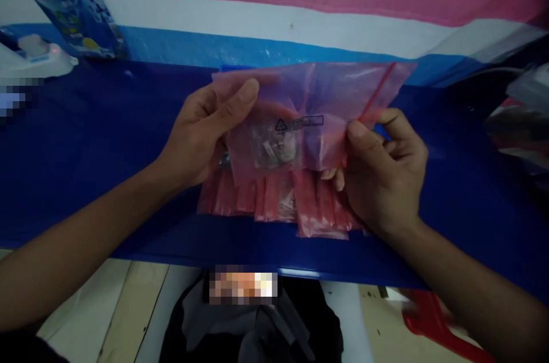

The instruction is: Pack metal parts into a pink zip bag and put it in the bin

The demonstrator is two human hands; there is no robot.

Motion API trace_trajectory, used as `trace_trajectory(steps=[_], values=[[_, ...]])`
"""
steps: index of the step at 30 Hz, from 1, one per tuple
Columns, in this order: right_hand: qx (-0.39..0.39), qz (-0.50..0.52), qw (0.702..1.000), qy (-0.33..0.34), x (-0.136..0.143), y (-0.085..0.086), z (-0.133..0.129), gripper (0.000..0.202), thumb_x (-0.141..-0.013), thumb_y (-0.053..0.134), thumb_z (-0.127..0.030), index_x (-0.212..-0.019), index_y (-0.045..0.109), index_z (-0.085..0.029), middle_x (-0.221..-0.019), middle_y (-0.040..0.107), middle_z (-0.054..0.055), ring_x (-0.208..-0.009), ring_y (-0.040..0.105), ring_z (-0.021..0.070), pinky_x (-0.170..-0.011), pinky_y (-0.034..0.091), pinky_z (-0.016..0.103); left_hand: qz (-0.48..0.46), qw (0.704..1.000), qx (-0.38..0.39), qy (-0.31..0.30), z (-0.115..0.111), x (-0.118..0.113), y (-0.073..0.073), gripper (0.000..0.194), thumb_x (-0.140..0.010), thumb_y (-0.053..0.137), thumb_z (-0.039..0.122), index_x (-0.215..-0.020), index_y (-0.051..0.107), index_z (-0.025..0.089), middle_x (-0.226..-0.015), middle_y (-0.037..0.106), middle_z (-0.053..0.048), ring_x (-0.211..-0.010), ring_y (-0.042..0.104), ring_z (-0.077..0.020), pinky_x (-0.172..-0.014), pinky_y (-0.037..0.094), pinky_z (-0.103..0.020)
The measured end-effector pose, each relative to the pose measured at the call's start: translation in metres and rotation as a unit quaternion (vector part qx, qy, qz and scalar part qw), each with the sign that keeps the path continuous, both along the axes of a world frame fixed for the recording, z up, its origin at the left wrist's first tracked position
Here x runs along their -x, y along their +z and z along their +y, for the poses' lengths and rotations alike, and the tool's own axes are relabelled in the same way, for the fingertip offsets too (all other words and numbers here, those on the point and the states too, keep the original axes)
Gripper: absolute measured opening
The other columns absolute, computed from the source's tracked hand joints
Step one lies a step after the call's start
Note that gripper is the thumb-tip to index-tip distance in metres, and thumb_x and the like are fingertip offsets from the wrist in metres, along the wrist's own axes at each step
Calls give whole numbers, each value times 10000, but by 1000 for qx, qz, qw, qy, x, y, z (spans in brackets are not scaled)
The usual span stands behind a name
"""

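A translucent pink zip bag (330, 86) with a red seal strip and black printed marks is stretched between both hands; something clear or silvery shows through its lower left. My left hand (206, 128) pinches the bag's left end, thumb on the front. At the right end, near the red strip, my right hand (386, 163) grips the bag between thumb and fingers. Below the held bag lie several more pink bags (317, 214) in an overlapping row on the blue table (128, 203). The held bag hides part of them.
A blue printed pouch (72, 8) leans at the back left, beside a white device (38, 60) with a red light. Clear plastic items (523, 117) stand at the right edge. Striped sheeting (257, 14) runs behind the table. Below its front edge is a red object (433, 317).
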State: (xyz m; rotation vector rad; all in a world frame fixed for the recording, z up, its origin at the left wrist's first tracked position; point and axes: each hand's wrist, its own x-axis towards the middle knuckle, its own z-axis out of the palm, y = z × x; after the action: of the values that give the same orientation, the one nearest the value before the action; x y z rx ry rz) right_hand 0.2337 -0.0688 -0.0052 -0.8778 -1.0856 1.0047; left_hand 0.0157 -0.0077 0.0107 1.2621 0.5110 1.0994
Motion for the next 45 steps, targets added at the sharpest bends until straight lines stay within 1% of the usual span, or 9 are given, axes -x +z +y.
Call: trace_trajectory(steps=[5,9,13,16,24,28,35,40,45], values=[[34,30,998,47,1,5,1,83,-929,714,-255,-894,639,-248,-626,694,-44,-336,539,120,-266,358,227,17,999,19,-36,-3,0,-2,443,-1025,594,493,-1299,685,157,-1143,774,-111,-1139,745,-297,-946,673,-472],[57,59,994,67,-2,4,2,97,-907,745,-275,-889,653,-249,-664,689,-42,-374,552,105,-280,355,217,20,999,-3,-41,-4,0,-2,414,-991,659,471,-1252,715,156,-1209,751,-86,-1277,678,-304,-1083,612,-495],[74,77,991,76,-4,5,3,89,-896,744,-271,-878,659,-251,-660,682,-50,-388,571,105,-285,365,212,104,991,-35,-73,-8,1,-2,399,-903,770,277,-1283,687,183,-1089,775,-14,-1109,755,-246,-997,657,-469],[82,79,991,67,-2,8,3,83,-884,725,-262,-855,648,-248,-641,680,-51,-378,566,110,-283,366,208,149,987,-52,-17,-11,2,-4,396,-818,829,178,-1194,708,141,-989,779,2,-936,779,-205,-907,684,-459],[60,48,996,37,2,8,-2,102,-859,735,-210,-837,637,-224,-575,648,-50,-352,557,125,-279,326,209,129,973,-151,119,0,3,-10,250,-837,855,353,-934,756,146,-752,708,36,-709,703,-78,-736,668,-231],[65,45,996,52,2,6,-3,96,-864,744,-213,-863,649,-228,-582,658,-53,-346,545,114,-285,326,205,122,970,-164,130,0,2,-9,220,-831,864,347,-815,741,166,-660,663,48,-562,612,-55,-572,612,-197],[71,47,996,40,2,6,0,137,-819,788,-217,-841,654,-218,-586,667,-48,-336,519,93,-290,336,192,116,979,-115,118,1,3,-14,278,-816,877,363,-996,764,183,-835,742,-23,-613,651,-115,-498,567,-229],[79,48,994,58,2,6,-2,122,-844,780,-221,-838,658,-225,-602,674,-43,-352,533,96,-298,356,190,86,982,-140,93,5,4,-21,283,-787,887,290,-1030,759,218,-908,748,-21,-695,682,-144,-557,599,-270],[86,59,992,65,2,5,-2,167,-825,794,-206,-800,630,-224,-647,690,-39,-351,530,92,-291,346,194,97,973,-182,104,0,4,-15,154,-827,816,224,-968,758,202,-852,740,-24,-705,697,-155,-554,591,-268]])
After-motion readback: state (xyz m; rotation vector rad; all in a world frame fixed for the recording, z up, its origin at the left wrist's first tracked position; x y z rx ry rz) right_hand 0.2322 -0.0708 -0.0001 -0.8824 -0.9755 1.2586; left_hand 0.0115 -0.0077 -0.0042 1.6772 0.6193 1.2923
